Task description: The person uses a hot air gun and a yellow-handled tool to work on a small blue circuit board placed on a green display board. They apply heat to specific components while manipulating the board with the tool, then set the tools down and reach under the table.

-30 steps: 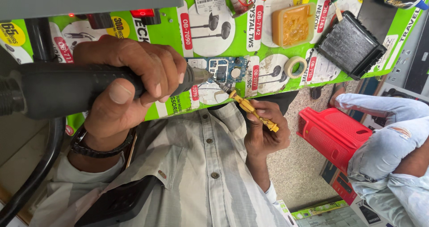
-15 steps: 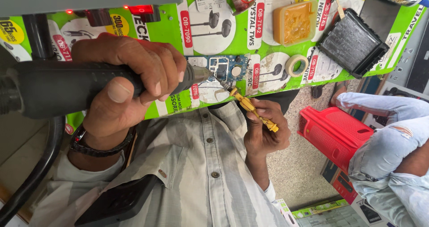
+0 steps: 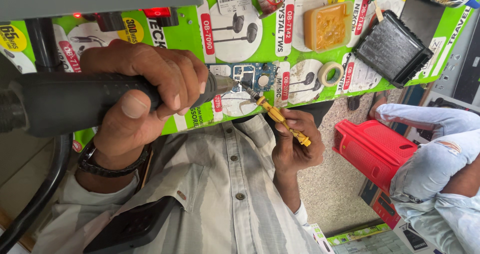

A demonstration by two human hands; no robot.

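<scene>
Yellow tweezers [image 3: 282, 121] pinched between right-hand fingers [image 3: 295, 121].

Green printed sheet [image 3: 300, 91] with white earphone pictures and red labels covers the bench; perhaps a green box [image 3: 370, 239] lies bottom right.

The circuit board [image 3: 248, 77] lies on the mat [image 3: 190, 39], between the hot-air tool [image 3: 75, 109] and the tape roll [image 3: 330, 73]; the stool [image 3: 372, 149] stands beside the bench.

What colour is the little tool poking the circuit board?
Yellow tool, seen in the head view.
</scene>
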